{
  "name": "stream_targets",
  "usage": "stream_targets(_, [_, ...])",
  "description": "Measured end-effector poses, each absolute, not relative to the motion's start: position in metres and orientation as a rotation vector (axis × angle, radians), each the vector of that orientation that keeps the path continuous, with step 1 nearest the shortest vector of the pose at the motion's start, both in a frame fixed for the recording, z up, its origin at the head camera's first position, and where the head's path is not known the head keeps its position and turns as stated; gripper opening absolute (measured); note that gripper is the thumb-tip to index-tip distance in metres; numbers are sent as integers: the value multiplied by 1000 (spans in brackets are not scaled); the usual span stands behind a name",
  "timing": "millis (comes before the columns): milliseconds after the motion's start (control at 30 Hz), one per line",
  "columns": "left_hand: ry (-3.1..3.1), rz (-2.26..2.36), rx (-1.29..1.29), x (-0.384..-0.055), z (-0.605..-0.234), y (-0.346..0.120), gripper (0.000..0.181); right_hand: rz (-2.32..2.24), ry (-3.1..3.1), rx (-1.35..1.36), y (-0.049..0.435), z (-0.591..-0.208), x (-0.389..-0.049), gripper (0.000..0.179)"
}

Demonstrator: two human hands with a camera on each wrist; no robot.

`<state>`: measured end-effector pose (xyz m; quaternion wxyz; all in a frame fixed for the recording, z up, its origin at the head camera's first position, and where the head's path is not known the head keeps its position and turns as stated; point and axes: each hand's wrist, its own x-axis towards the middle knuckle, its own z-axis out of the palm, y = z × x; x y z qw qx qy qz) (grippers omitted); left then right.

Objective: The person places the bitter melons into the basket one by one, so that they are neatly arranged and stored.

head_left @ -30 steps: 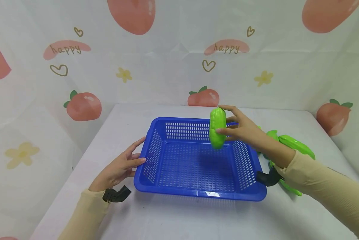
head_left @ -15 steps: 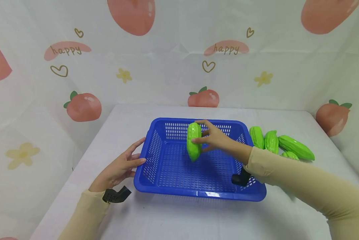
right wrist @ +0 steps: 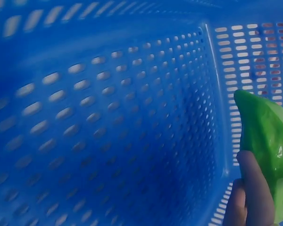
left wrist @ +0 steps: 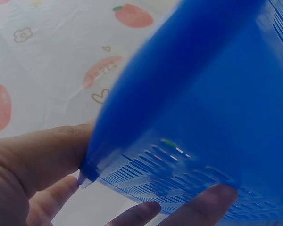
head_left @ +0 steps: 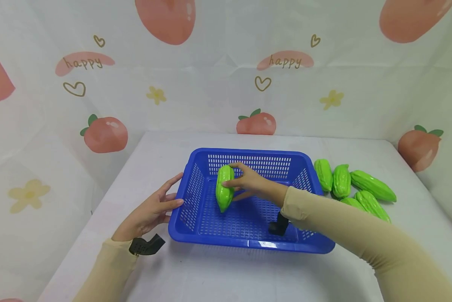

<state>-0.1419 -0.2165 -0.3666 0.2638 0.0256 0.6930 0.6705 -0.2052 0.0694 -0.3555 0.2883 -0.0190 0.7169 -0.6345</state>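
In the head view a bright green ridged toy bitter melon (head_left: pixel 224 188) is held upright inside the blue plastic basket (head_left: pixel 251 247), toward its left side. My right hand (head_left: pixel 248 183) pinches it from the right, its pointed end down. The right wrist view shows the green melon (right wrist: pixel 269 141) at the right edge, with fingers (right wrist: pixel 257 190) against it. At the basket's left rim my left hand (head_left: pixel 154 209) holds on. Seen from the left wrist, its fingers (left wrist: pixel 207 202) press the slotted outer wall under the rim. Whether the melon touches the basket floor cannot be told.
Several more green bitter melons (head_left: pixel 373 186) lie on the white table (head_left: pixel 226 277) right of the basket, partly behind the right sleeve (head_left: pixel 335 222). A printed fruit-pattern cloth (head_left: pixel 211 84) hangs behind the table.
My right hand has carried the bitter melon leftward and down into the basket, from its right side toward the left. More melons show on the right. The left hand has stayed put.
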Motion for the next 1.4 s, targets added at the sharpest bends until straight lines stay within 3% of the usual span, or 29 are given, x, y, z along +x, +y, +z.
stream_targets(767, [1863,1806,93,-141,-364,-216,81,-1739,1789,-20,29,-390,-220,70])
stream_targets(1400, [1880,1794,93,-140,-362,-216,82,-1787,1799,2,20,-393,-218,70])
